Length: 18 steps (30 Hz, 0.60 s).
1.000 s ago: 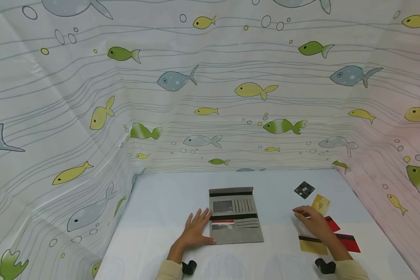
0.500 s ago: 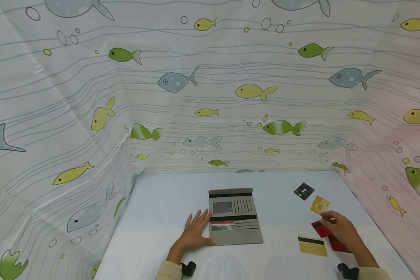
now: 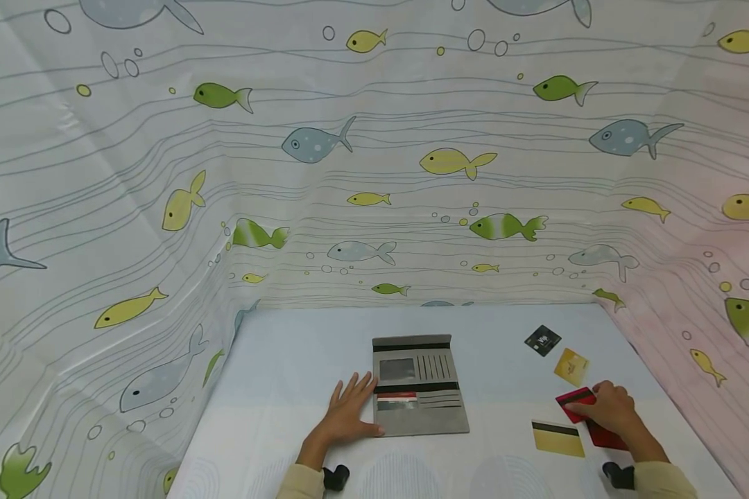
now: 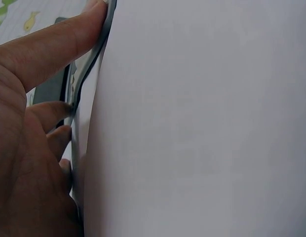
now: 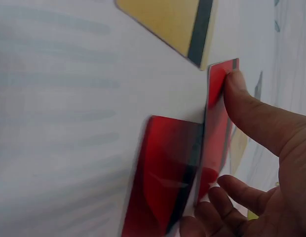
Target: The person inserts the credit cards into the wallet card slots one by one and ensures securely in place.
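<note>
A grey wallet lies unfolded flat on the table, with card slots, a clear window and a red-and-white card in one slot. Spread along its left edge is my left hand, fingers straight and thumb at the lower corner. On the right, my right hand grips a red card with a dark stripe, thumb on one end and fingertips at the other. Under and beside that card lies a second red card, partly covered by the hand in the head view.
A gold card with a dark stripe lies left of the red ones. Farther back are a yellow card and a black card. Fish-patterned sheeting walls the table at the back and sides.
My right hand has moved right from above the cards to the red ones and taken hold of the upper red card. The left hand stays at the wallet's edge.
</note>
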Motion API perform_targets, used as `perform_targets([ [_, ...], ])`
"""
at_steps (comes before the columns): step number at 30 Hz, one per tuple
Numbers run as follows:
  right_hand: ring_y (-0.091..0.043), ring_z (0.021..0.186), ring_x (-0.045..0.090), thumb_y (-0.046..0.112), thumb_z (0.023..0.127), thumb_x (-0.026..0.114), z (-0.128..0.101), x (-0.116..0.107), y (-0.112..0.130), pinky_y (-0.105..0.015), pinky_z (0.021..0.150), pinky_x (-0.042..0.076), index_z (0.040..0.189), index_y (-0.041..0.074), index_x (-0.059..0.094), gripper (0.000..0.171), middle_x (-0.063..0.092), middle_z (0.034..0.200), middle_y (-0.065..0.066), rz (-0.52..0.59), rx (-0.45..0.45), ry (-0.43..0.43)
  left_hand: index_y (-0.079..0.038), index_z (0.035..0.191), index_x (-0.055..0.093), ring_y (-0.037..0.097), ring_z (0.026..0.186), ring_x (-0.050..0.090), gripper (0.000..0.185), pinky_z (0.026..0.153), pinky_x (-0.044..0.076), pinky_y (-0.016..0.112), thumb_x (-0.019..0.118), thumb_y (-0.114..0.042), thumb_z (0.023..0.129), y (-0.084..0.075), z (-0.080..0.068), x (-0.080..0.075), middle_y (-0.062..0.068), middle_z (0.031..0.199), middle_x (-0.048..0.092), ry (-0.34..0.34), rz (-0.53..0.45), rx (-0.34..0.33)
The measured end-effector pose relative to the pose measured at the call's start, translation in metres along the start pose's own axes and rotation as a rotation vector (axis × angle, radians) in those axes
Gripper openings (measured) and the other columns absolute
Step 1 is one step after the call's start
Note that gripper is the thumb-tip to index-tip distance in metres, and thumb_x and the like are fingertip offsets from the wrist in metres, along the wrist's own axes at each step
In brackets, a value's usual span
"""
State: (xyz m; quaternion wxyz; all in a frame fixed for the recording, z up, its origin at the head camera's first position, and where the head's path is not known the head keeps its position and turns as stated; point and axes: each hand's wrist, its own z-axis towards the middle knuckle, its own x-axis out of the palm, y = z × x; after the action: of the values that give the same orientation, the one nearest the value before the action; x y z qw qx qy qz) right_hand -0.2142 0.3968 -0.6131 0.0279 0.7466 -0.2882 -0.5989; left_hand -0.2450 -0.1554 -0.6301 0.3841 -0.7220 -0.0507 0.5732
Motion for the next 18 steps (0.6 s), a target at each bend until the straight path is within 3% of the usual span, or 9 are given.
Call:
perform_targets([
  [10, -0.045, 0.092, 0.048, 0.06, 0.068, 0.084, 0.0019, -0.0021, -0.001, -0.049, 0.077, 0.047, 0.117, -0.028, 0.046, 0.108, 0.052, 0.097, -0.035, -0.005, -0.023, -0.001, -0.008, 0.157, 0.032, 0.044, 0.154, 0.013, 0.103, 0.12, 0.0, 0.067, 0.083, -0.047, 0.076, 0.0007, 0.0017, 0.0001, 0.015, 0.166, 0.024, -0.003, 0.024, 0.001],
  [18, -0.046, 0.093, 0.049, 0.061, 0.065, 0.085, 0.0026, -0.0023, -0.0016, -0.048, 0.074, 0.05, 0.117, -0.026, 0.043, 0.11, 0.051, 0.098, -0.035, 0.024, 0.01, 0.006, -0.007, 0.156, 0.033, 0.044, 0.154, 0.013, 0.102, 0.12, 0.001, 0.067, 0.083, -0.046, 0.076, -0.0006, 0.0007, -0.0003, 0.015, 0.166, 0.024, -0.003, 0.026, 0.002],
])
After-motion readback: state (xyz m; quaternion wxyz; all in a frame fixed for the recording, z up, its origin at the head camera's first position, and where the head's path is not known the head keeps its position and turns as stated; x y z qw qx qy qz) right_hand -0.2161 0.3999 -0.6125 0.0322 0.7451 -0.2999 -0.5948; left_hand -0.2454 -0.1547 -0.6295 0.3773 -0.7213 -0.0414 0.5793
